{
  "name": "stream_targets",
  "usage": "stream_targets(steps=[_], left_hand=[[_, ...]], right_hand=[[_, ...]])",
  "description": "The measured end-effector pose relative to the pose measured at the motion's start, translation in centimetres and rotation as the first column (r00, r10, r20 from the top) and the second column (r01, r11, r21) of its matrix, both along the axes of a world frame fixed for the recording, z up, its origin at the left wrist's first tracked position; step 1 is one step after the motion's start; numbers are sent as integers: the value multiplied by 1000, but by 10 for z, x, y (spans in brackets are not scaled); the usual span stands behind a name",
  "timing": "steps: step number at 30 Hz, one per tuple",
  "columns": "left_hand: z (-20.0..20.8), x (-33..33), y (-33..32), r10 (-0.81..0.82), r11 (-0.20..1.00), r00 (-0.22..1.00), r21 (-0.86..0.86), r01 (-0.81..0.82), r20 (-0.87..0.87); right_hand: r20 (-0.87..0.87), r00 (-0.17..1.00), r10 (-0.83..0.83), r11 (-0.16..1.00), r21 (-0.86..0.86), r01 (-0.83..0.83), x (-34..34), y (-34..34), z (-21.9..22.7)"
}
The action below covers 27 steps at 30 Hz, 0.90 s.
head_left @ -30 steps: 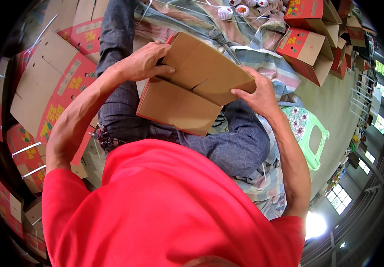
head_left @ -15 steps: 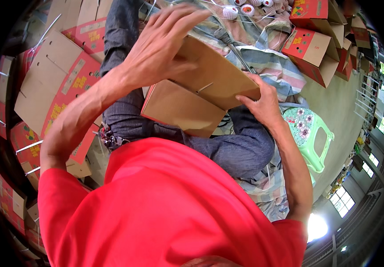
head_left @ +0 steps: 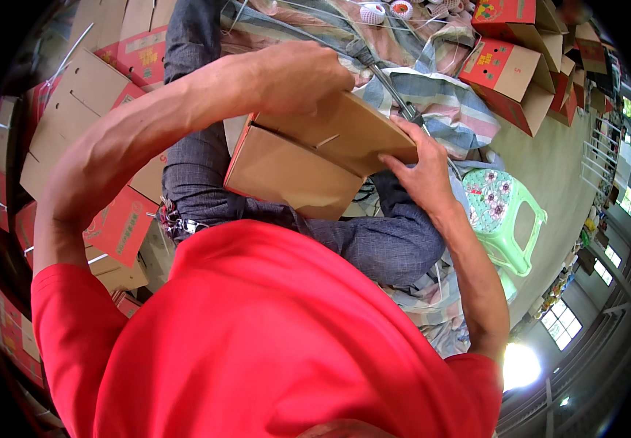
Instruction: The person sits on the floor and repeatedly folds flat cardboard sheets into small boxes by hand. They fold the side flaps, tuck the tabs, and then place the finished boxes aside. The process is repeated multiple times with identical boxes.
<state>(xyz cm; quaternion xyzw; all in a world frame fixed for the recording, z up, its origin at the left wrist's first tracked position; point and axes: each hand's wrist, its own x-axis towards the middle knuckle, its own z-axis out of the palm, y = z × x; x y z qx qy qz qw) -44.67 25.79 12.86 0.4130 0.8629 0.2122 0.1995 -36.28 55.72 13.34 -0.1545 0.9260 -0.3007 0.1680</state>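
A brown cardboard box (head_left: 293, 171) with a red outer side rests on my lap, tilted over my crossed legs. Its inner flaps show a slot between them. At the upper left of the box, my left hand (head_left: 304, 77) is closed over the edge of the upper flap (head_left: 363, 139); its fingertips are partly hidden. My right hand (head_left: 425, 168) pinches that flap's right end, the thumb on the near face and the fingers over the far edge. Just beyond this hand lies a metal rod-like tool (head_left: 388, 80) with a dark end.
Flattened red and brown cartons (head_left: 74, 109) are piled at the left. Folded open boxes (head_left: 509, 77) stand at the upper right. A green stool (head_left: 502, 219) with a flowered top is beside my right arm. Striped sheeting (head_left: 447, 109) spreads beneath, with netted round items (head_left: 402, 9) at the top.
My left hand has come down from above the box, where its fingers were spread, and now curls onto the flap. My right hand keeps its hold on the flap.
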Motion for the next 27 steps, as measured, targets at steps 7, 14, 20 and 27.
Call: stream_targets(steps=[7, 14, 20, 27], left_hand=[[-2, 31, -11, -6, 998, 970, 61, 21, -242], [-18, 57, -12, 47, 997, 904, 68, -20, -426], [-34, 75, -14, 45, 999, 889, 12, -44, -456], [-85, 97, -24, -35, 999, 975, -17, 32, -221]], right_hand=[[-93, 996, 3, 1000, 3, -3, 26, -5, 5], [-214, 977, 25, 999, 26, -20, 49, -11, -8], [-218, 967, 134, 984, 145, -103, 66, -12, -36], [-120, 983, 139, 926, 367, -86, 93, -44, -89]])
